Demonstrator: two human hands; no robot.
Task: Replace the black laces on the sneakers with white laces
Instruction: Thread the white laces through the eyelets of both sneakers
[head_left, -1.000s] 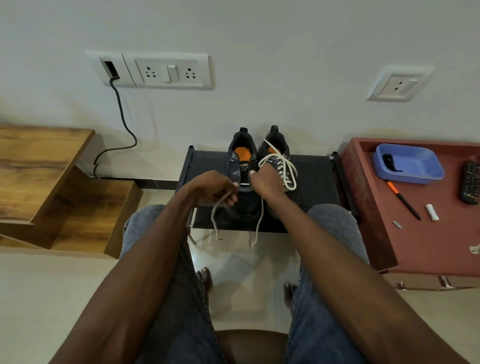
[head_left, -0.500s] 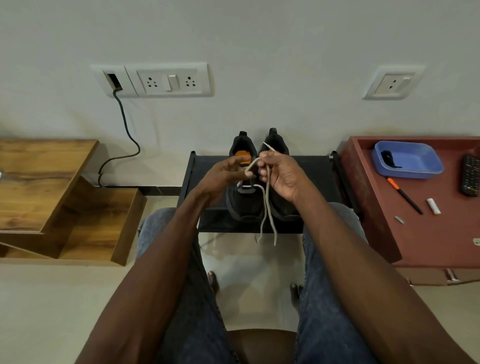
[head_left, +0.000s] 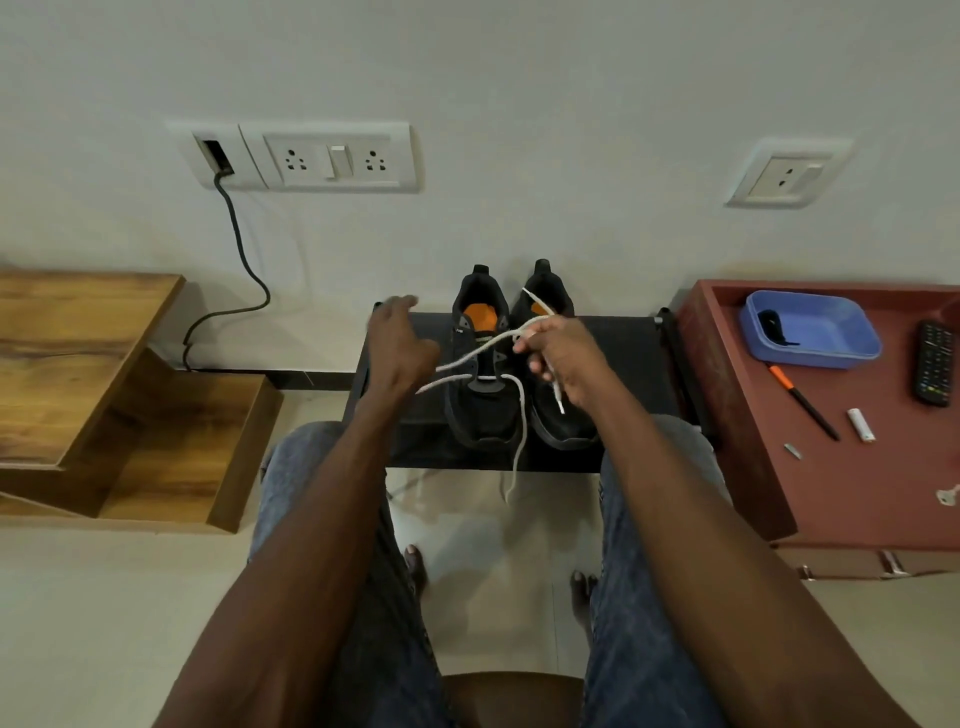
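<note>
Two sneakers (head_left: 511, 364) sit partly hidden behind hands; right hand (head_left: 563, 358) pinches white lace (head_left: 480, 347), left hand (head_left: 397, 338) blurred, fingers spread, holding nothing.

Left hand's fingers (head_left: 402, 304) motion-blurred

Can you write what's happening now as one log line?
right hand: grips white lace | left hand: open | left sneaker: partly laced
</note>
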